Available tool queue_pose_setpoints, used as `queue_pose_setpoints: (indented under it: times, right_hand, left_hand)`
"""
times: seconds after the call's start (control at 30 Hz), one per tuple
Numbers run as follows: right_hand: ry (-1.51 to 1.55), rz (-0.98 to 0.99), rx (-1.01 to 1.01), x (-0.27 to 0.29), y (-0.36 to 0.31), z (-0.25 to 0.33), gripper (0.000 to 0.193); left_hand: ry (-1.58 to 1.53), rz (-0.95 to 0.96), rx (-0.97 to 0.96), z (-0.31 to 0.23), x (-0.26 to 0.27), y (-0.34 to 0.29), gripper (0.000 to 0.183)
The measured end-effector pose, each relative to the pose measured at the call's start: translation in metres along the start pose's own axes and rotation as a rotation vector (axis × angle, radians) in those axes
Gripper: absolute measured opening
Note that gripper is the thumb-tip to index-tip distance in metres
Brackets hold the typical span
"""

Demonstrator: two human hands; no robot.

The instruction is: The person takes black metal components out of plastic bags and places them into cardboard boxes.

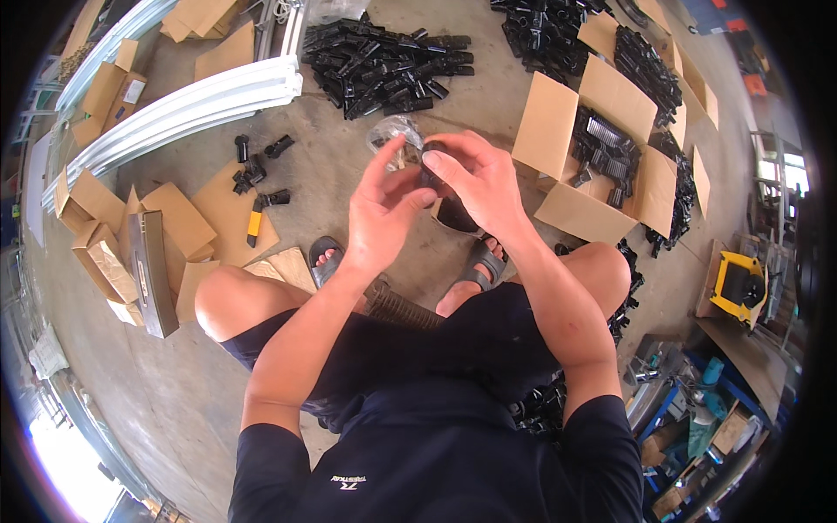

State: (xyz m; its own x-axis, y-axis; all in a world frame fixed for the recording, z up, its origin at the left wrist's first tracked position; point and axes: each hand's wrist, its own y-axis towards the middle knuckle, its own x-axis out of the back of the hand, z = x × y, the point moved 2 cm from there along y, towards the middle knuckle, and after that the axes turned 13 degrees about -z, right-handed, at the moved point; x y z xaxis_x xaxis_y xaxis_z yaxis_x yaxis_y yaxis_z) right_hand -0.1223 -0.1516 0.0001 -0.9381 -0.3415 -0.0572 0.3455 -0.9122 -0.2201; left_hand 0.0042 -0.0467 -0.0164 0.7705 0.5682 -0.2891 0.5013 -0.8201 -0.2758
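Note:
Above the floor between my knees, my right hand pinches a small dark plastic fitting between thumb and fingers. My left hand is beside it, fingers spread and thumb close to the fitting; whether it touches cannot be made out. The fitting's exact shape is mostly covered by the fingers. Just beyond the hands lies a clear plastic bag with small contents. Below my right hand stands a small open box, dark inside and partly hidden.
A heap of black fittings lies ahead. An open cardboard box at the right holds more. Several loose fittings and a yellow-handled tool are left, near flattened cardboard. White metal profiles lie far left.

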Motion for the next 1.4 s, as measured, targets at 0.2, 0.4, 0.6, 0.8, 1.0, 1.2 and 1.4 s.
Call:
queue_pose_setpoints:
  times: [0.2,0.4,0.6,0.8,1.0,1.2,1.4]
  right_hand:
    - [-0.352,-0.099,-0.161,0.044,0.066,-0.073,0.046]
    - [-1.341,0.058,0.055,0.094,0.082,-0.210,0.022]
    - [-1.332,-0.085,0.205,0.054,0.057,-0.277,0.023]
    - [-1.417,-0.163,0.279,0.036,0.045,-0.283,0.024]
    - [-1.415,-0.024,0.252,0.046,0.049,-0.284,0.032]
    - [-1.394,0.027,0.213,0.043,0.049,-0.276,0.028]
    - [-1.380,-0.126,0.347,0.071,0.075,-0.230,0.023]
  left_hand:
    - [0.104,-0.096,-0.021,-0.006,0.009,0.011,0.087]
    - [0.258,-0.125,-0.088,-0.001,0.021,0.014,0.090]
    - [0.346,-0.139,-0.144,0.005,0.024,0.016,0.091]
    - [0.619,-0.118,-0.384,0.007,0.029,0.021,0.091]
    - [0.820,-0.059,-0.609,0.015,0.031,0.024,0.089]
    - [0.932,-0.043,-0.720,0.017,0.033,0.022,0.087]
    - [1.016,0.034,-0.789,0.017,0.033,0.028,0.086]
